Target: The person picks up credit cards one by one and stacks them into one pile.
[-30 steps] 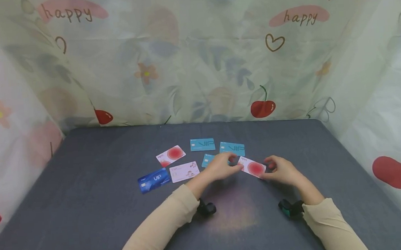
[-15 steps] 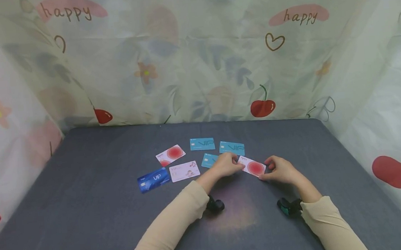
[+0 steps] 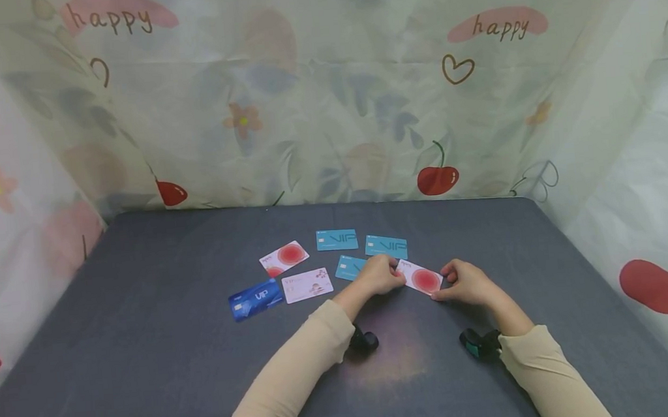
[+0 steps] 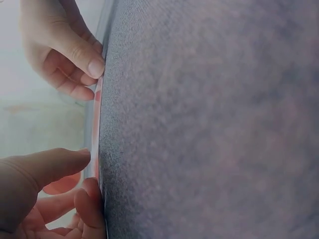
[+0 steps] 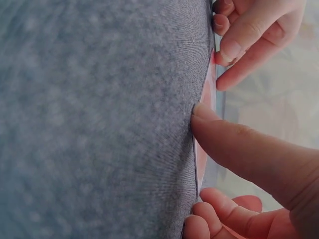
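Note:
A pink-and-white card with red circles (image 3: 424, 280) lies flat or nearly flat on the dark table between both hands. My left hand (image 3: 376, 275) holds its left end between thumb and fingers. At the right end, my right hand (image 3: 469, 284) grips it, the thumb on the near edge and the fingers by the far corner. Both wrist views show the card (image 4: 96, 122) almost edge-on, low against the tabletop. Behind the left hand, a light-blue card (image 3: 348, 267) is partly hidden.
Several other cards lie on the dark table (image 3: 163, 353): two light-blue VIP cards (image 3: 336, 240) farther back, another red-circle card (image 3: 284, 259), a pale pink card (image 3: 307, 286) and a dark-blue VIP card (image 3: 255, 300). A patterned curtain (image 3: 316, 131) borders the table's back and sides.
My left forearm and wrist have shifted right, uncovering a little more of the nearest light-blue card. The card between the hands stays almost in place; the right hand has barely moved.

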A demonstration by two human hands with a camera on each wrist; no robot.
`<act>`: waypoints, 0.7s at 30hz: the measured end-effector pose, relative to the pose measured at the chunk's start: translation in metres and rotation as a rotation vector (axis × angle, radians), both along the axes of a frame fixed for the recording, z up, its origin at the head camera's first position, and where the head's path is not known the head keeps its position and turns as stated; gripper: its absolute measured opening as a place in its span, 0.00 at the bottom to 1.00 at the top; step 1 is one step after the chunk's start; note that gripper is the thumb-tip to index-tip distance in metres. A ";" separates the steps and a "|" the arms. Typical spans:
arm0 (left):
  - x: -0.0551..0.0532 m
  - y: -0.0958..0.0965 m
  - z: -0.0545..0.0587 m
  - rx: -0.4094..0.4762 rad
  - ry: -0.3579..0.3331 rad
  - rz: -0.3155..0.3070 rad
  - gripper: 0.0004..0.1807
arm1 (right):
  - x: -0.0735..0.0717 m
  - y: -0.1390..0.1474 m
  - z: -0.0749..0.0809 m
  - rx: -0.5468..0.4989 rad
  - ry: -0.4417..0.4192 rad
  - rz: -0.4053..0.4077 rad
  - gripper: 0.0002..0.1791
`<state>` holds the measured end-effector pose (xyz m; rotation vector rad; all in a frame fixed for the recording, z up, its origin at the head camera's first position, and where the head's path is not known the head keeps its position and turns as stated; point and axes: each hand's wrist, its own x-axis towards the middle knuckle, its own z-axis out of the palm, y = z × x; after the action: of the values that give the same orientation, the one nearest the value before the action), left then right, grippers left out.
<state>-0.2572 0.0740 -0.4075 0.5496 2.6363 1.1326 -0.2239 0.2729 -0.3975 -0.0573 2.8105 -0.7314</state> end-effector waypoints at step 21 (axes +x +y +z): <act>0.002 0.001 0.001 0.089 -0.100 0.028 0.24 | 0.000 -0.003 0.005 -0.067 -0.007 -0.024 0.34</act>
<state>-0.2549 0.0747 -0.4069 0.4604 2.5262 1.2575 -0.2241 0.2699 -0.3929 -0.0334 2.7841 -0.8301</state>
